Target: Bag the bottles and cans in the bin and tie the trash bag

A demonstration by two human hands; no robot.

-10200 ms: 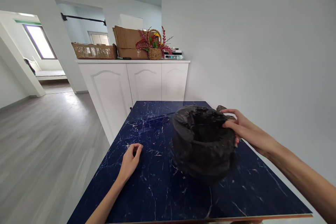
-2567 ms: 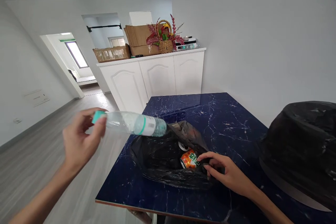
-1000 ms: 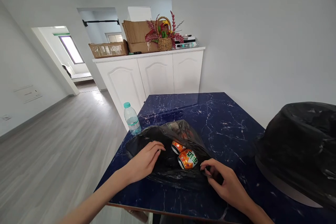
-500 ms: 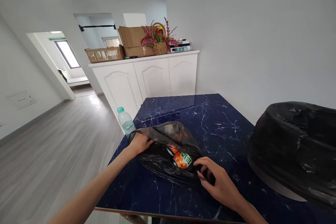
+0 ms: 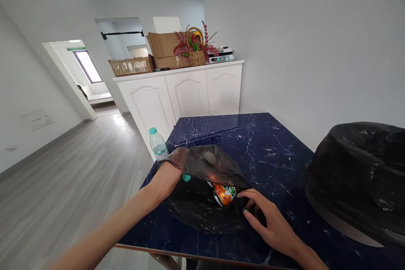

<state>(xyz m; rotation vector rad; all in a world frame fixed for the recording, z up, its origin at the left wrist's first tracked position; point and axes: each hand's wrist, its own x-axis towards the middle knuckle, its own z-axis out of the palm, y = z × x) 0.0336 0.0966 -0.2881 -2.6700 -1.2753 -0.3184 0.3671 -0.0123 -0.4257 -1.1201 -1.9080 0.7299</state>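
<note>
A thin black plastic bag (image 5: pixel 202 219) lies with its mouth spread on the dark blue table. My left hand (image 5: pixel 167 176) reaches into the mouth at the left, its fingers hidden beneath the raised film. Close beside it inside the bag shows a teal bottle cap (image 5: pixel 186 177). An orange drink can (image 5: pixel 224 194) with white and green print lies in the opening, and part of another can is behind it. Gripping the right edge of the bag, my right hand (image 5: pixel 268 223) has thumb and fingers curled around the film near the can.
A clear bottle with a teal cap (image 5: pixel 158 144) stands at the table's left edge. At the right is a bin (image 5: pixel 344 219) lined with a black bag. Behind the marbled table (image 5: pixel 221 128), a white cabinet (image 5: pixel 190 97) carries cardboard boxes (image 5: pixel 169 50) and a flower basket (image 5: pixel 196 58).
My left hand has pushed farther under the film, lifting it and widening the mouth. A teal cap now shows beside it. My right hand keeps its grip on the rim; the view shifted slightly.
</note>
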